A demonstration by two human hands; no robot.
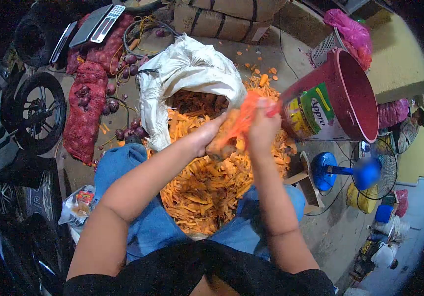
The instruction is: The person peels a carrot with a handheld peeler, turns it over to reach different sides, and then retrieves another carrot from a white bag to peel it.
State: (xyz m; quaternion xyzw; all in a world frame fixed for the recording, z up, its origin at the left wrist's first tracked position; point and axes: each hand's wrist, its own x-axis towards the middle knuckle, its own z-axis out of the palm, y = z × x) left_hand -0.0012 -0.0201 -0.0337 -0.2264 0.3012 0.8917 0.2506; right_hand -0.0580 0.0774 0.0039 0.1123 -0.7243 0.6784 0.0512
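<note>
My left hand [207, 136] is closed around a thick, brownish-orange carrot [220, 147], held above a heap of orange peelings [197, 182] between my knees. My right hand [264, 126] is closed on an orange-red tool [245, 114], smeared by motion, that looks like a peeler. It lies against the upper side of the carrot, and its blade cannot be made out. Just beyond my hands a white woven sack [187, 64] lies with its mouth towards me, dark unpeeled carrots [199, 102] inside.
A tilted dark red bucket [339, 71] stands right of my hands, a blue fan [325, 170] below it. Red net bags of onions [85, 116] and a digital scale [96, 27] are at left, beside a motorbike wheel [42, 106]. Boxes [222, 22] stand behind.
</note>
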